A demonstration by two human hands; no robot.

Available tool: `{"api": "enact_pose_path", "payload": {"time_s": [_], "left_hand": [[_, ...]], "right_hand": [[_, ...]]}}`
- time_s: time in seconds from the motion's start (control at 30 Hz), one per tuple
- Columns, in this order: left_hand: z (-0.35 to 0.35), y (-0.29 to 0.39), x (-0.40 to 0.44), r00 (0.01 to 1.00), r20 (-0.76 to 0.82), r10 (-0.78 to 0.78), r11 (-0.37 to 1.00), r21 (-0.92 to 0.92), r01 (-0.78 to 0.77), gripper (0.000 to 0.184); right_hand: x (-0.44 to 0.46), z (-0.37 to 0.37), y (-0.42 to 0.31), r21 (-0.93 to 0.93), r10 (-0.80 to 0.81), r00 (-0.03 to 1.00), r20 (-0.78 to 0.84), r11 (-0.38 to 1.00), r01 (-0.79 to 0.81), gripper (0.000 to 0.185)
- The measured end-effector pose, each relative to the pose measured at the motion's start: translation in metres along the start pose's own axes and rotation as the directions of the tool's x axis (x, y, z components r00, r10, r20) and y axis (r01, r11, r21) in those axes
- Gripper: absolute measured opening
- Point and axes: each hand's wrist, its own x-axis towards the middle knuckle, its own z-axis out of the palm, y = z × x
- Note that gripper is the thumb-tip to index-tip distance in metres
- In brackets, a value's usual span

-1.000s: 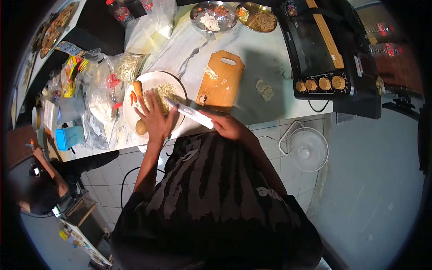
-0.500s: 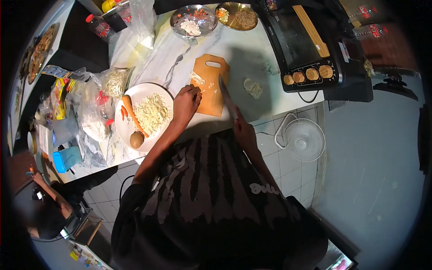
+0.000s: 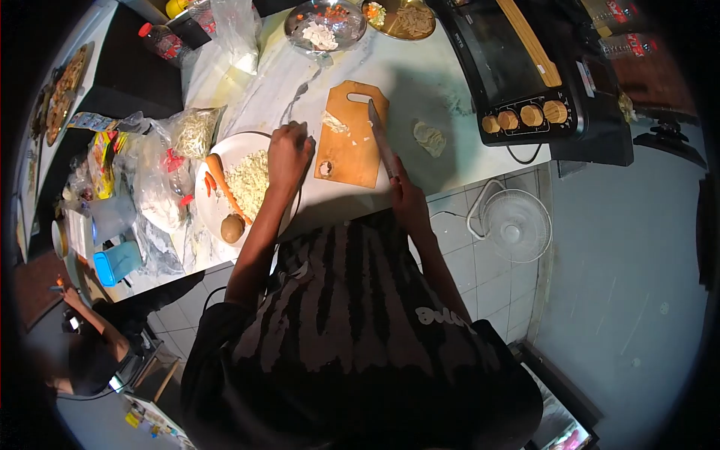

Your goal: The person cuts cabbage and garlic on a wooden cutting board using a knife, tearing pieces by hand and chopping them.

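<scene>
My right hand (image 3: 409,201) grips a kitchen knife (image 3: 381,142), its blade pointing away from me over the right side of the wooden cutting board (image 3: 360,166). Pale cut pieces (image 3: 334,123) lie on the board's upper left, and a small round piece (image 3: 325,169) sits near its lower left corner. My left hand (image 3: 289,156) is closed beside the board, above the right part of a white plate (image 3: 204,199); whatever its curled fingers hold is hidden. The plate carries chopped pale food (image 3: 249,180), a carrot (image 3: 219,176), small red chilies and a brown round item (image 3: 232,228).
A pale leaf-like piece (image 3: 429,139) lies right of the board, before a black oven (image 3: 525,90). Two metal plates (image 3: 292,37) with food stand behind. Plastic bags (image 3: 161,199) crowd the left. A white fan (image 3: 517,225) is on the floor; another person (image 3: 94,349) is at lower left.
My left hand has moved left, off the board and over the plate. A small round piece now shows on the board where it was. The knife stays at the board's right side.
</scene>
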Motion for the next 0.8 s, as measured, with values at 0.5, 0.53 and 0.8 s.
{"api": "enact_pose_path", "payload": {"time_s": [0.5,0.53,0.8], "left_hand": [[0.005,-0.002,0.028,0.974,0.184,0.130,0.986,0.075,-0.146,0.015],[0.006,-0.003,0.028,0.974,0.186,0.132,0.986,0.074,-0.148,0.015],[0.002,0.009,0.022,0.996,0.075,0.049,0.999,-0.002,-0.049,0.016]], "right_hand": [[0.008,-0.014,0.012,-0.129,-0.058,0.995,0.077,0.989,0.067,0.054],[0.007,-0.017,0.009,-0.135,-0.005,0.994,0.109,0.991,0.020,0.055],[0.000,-0.022,0.008,-0.149,0.114,0.979,0.170,0.985,-0.089,0.055]]}}
